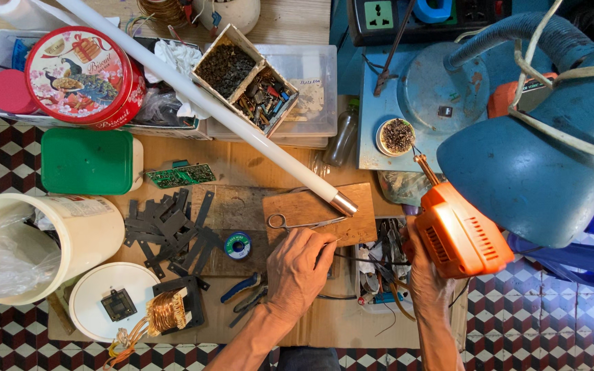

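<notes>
While the right hand (426, 278) is clamped on the orange soldering gun (458, 233) and the left hand (297, 269) pinches a thin wire (335, 241) at the wooden board (317, 209), the hot tip (421, 162) risks scorching nearby clutter on the tabletop (242, 163).

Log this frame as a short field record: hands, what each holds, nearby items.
view: head camera looking down on a cluttered workbench
left hand: fingers pinching a thin wire, resting on the bench beside the small wooden board
right hand: gripping the orange pistol-shaped soldering gun
gun tip: points up toward the small round tin of wire wool
on board: steel scissors, end of long white tube
nearby: green solder spool, pile of dark metal strips, copper-wound coil
</notes>
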The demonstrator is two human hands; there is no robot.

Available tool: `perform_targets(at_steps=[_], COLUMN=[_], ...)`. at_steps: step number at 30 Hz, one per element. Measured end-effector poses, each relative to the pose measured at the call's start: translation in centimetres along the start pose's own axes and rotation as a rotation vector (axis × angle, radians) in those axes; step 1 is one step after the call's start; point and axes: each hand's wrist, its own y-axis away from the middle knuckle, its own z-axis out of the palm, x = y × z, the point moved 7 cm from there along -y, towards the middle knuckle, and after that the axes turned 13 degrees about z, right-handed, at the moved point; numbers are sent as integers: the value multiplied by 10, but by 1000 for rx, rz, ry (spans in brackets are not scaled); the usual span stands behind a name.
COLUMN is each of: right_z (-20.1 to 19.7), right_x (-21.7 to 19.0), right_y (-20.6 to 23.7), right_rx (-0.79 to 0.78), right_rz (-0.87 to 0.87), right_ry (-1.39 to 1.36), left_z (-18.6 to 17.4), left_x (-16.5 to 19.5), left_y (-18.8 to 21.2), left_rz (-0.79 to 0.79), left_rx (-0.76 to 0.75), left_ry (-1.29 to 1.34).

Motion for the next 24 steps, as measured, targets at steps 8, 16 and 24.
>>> perform_targets(at_steps=[8, 16, 24], right_z=[5, -5, 6], right_x=[-20, -21, -8], right_y=[14, 21, 15], right_rx=[-50, 3, -81], right_rz=[-124, -121, 163], right_ry=[6, 6, -283], left_z=[0, 2, 2], left_x=[4, 4, 7], left_y=[2, 6, 3], left_rz=[19, 13, 18], left_rx=[19, 3, 9], left_ry=[-14, -11, -2])
